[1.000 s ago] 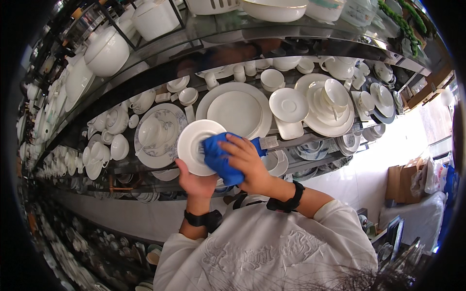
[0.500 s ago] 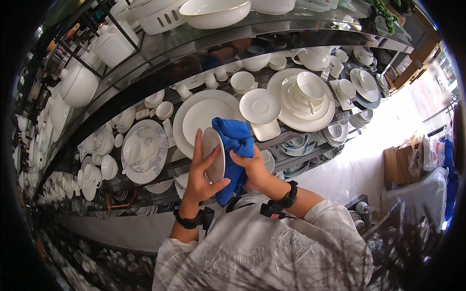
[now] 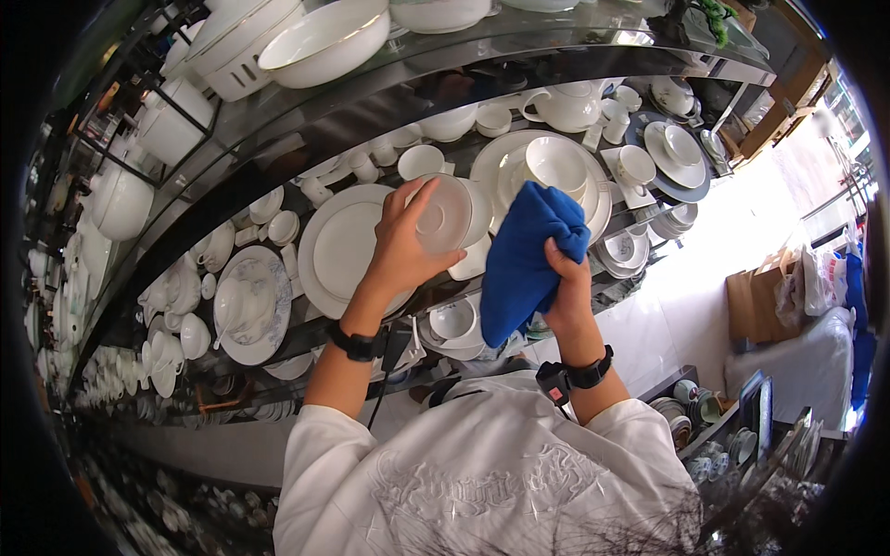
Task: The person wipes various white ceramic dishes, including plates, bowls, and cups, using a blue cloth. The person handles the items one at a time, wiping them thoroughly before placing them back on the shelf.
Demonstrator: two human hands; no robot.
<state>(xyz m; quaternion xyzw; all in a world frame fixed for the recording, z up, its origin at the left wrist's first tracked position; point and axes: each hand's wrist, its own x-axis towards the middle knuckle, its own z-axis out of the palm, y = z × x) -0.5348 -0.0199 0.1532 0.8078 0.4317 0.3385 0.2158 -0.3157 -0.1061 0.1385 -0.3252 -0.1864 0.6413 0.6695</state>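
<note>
A small white saucer is in my left hand, with fingers at its upper left rim and the thumb at its lower edge. Its face is turned up, and it overlaps another pale saucer behind it. To the right, my right hand grips a bunched blue cloth, which hangs apart from the saucer. Behind the cloth stands a white cup on stacked plates, partly hidden. Left of my left hand lies a large white plate with a smaller plate on it.
A white teapot stands at the back of the shelf. A glass upper shelf with white bowls crosses above. At left is a flower-patterned plate; at right, a dark plate bears a plate and bowl. Cardboard sits by the floor.
My hands have drawn apart. The saucer has moved up and right and turned from edge-on to face up; the cloth has gone right, off the saucer. The head view has shifted slightly.
</note>
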